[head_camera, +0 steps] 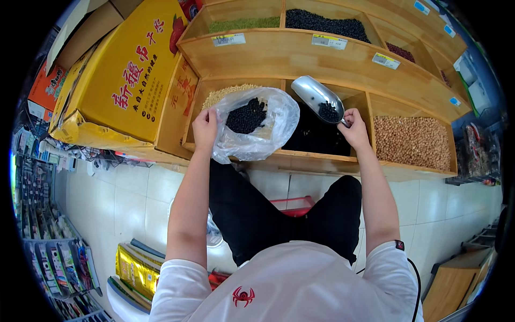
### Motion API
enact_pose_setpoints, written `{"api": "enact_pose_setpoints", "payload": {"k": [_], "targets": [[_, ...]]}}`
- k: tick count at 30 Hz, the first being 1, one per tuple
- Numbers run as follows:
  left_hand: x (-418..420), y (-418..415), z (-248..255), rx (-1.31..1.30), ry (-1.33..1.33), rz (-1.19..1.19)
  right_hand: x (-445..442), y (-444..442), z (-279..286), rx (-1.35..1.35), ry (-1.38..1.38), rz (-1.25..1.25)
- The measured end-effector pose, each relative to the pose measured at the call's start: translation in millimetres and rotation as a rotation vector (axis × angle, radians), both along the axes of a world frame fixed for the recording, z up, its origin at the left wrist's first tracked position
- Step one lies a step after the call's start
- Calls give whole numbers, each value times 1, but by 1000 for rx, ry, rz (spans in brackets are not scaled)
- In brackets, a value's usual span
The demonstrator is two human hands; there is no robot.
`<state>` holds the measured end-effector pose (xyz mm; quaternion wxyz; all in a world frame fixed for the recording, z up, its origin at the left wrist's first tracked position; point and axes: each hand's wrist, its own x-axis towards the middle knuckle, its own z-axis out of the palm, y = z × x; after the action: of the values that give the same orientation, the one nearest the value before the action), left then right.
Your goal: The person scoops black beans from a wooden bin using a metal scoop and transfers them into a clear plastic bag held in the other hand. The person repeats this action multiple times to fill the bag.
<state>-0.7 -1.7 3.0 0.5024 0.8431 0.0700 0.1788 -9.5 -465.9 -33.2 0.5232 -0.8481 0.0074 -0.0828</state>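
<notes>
My left hand [205, 128] grips the left rim of a clear plastic bag [277, 116], which stands open over the bin of pale yellow beans [227, 93]. Inside the bag lies a heap of black beans [247, 116]. Held by its handle in my right hand [355, 126] is a metal scoop [318, 94], its mouth pointing up and left, with a small pile of black beans near the handle end. Beneath the scoop is a wooden bin of black beans [314, 135], partly in dark shadow.
To the right, a wooden bin holds light brown legumes [412, 141]. Higher bins hold green beans [245, 25] and dark beans [326, 24]. A large yellow cardboard box [120, 80] stands at the left. Wooden dividers and front edges [322, 155] surround the lower bins.
</notes>
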Motion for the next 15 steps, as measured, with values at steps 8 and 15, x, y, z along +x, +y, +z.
{"api": "enact_pose_setpoints", "payload": {"k": [8,15], "targets": [[0,-3,1,-73,4,-4,-13,11,40,160,-69,54],[-2,0,3,-46,22,4,-46,41,162,-162,-103,145]]}}
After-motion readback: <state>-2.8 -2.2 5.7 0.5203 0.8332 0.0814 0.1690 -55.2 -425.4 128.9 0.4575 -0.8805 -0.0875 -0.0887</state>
